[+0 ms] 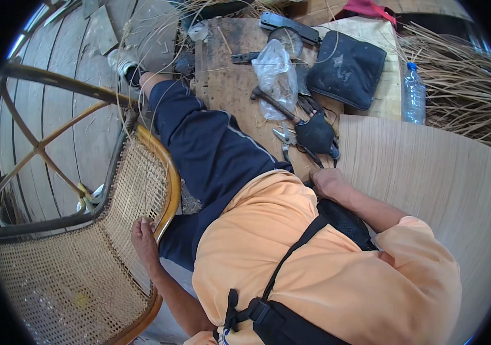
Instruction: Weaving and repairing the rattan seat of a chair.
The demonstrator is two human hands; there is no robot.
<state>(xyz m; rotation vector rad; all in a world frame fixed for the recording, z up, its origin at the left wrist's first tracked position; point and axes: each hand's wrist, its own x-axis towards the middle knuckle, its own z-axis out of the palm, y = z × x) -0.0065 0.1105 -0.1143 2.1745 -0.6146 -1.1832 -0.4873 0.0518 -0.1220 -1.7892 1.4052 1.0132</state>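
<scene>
My left hand (pixel 144 237) lies on the woven cane seat (pixel 73 276) of a rattan chair, right against its curved golden rim (pixel 170 190). The fingers are bent on the weave and I see nothing in them. My right hand (pixel 327 181) rests by my hip at the edge of a pale plywood sheet (pixel 429 178), with its fingers curled under and nothing visible in it. Just beyond it lie a black glove-like pouch (pixel 316 133) and a pair of pliers (pixel 284 137). My leg in dark trousers (pixel 211 149) stretches out between chair and tools.
A worn wooden board (pixel 228 86) carries a hammer (pixel 271 102), a clear plastic bag (pixel 277 72) and a black pouch (pixel 346 69). A water bottle (pixel 413 95) stands beside a heap of rattan strands (pixel 464 86). The chair's bare frame (pixel 44 144) lies over the plank floor.
</scene>
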